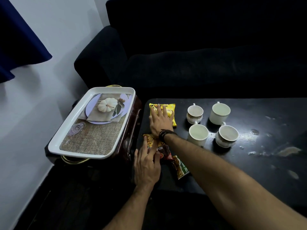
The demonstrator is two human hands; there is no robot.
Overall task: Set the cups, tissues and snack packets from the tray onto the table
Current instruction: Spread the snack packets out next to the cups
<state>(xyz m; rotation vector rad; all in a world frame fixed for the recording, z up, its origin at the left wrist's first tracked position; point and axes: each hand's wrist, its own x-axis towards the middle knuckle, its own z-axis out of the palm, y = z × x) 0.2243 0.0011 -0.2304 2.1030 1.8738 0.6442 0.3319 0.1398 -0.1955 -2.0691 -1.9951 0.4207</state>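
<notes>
Both hands lie flat and open, palms down, gripping nothing. The right hand (160, 122) presses on the yellow snack packet (167, 112) at the left edge of the tabletop (259, 163). The packet's long axis runs roughly 12 to 6 o'clock, its far end projecting at 12 o'clock beyond the fingertips. The left hand (147, 165) rests on the dark red packet (163, 151), which lies at 6 o'clock from the yellow one. A green packet (180, 166) sits at 3 o'clock from the left hand, touching the red one; the left hand is nearer to it.

Four cups (212, 124) stand grouped at 3 o'clock from the right hand, apart from the packets. The tray (69, 123) at 9 o'clock holds nothing visible.

No tissues can be made out anywhere. The right forearm covers part of the red packet; printed labels are mostly unreadable.
</notes>
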